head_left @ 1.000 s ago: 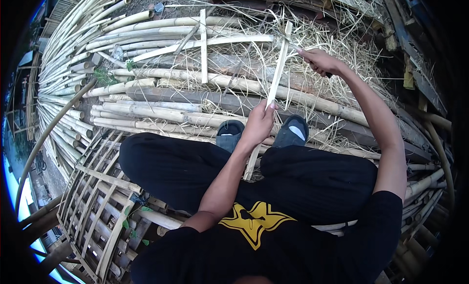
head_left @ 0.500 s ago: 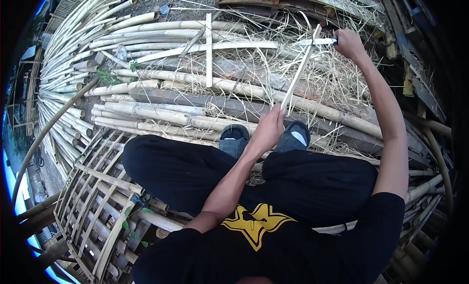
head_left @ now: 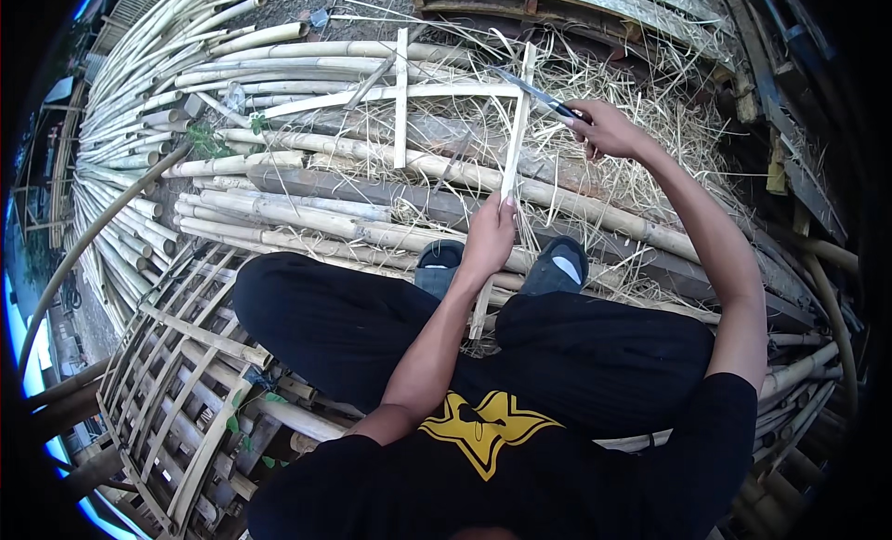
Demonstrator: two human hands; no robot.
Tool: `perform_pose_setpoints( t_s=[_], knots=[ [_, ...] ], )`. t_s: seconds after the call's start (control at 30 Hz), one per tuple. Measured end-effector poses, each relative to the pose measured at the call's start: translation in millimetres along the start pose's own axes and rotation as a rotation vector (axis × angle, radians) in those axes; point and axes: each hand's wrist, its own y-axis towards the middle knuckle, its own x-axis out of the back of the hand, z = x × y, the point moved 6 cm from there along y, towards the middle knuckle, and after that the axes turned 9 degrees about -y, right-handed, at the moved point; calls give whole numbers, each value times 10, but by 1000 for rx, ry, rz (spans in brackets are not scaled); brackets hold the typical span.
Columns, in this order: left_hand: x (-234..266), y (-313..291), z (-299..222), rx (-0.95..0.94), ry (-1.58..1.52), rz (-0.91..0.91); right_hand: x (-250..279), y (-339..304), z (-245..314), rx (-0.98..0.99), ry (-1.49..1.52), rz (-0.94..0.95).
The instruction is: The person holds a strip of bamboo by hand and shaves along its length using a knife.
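The left hand [head_left: 490,238] is closed around a pale bamboo strip [head_left: 514,131], gripping it at mid-length so it stands nearly upright above the knees. Its lower end drops between the legs, just beside the two shoes [head_left: 502,261]; its top reaches the far straw. The right hand [head_left: 609,131] is clenched on a knife [head_left: 534,92], whose blade meets the strip near its upper end.

The person sits on a stack of bamboo poles [head_left: 307,215] lying crosswise under the feet. Straw [head_left: 650,168] is heaped over the poles below the right hand. A cross of two flat slats [head_left: 401,98] lies on the poles to the left of the strip, apart from it. A woven bamboo lattice [head_left: 177,373] leans by the left knee. More poles fan out along the left edge.
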Motion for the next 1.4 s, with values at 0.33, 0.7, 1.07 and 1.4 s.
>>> perform_pose_setpoints(
  t_s=[0.33, 0.7, 1.07, 1.4],
  knots=[
    [59, 6, -92, -24, 15, -36, -299, -230, 134, 341, -699, -194],
    [-9, -76, -402, -120, 208, 88, 566, 34, -518, 125, -724, -491],
    [-44, -52, -207, 21, 104, 77, -414, -233, -94, 406, -614, -90],
    [-88, -71, -218, -35, 137, 150, 10, 201, -946, -159, 106, -23]
  ],
)
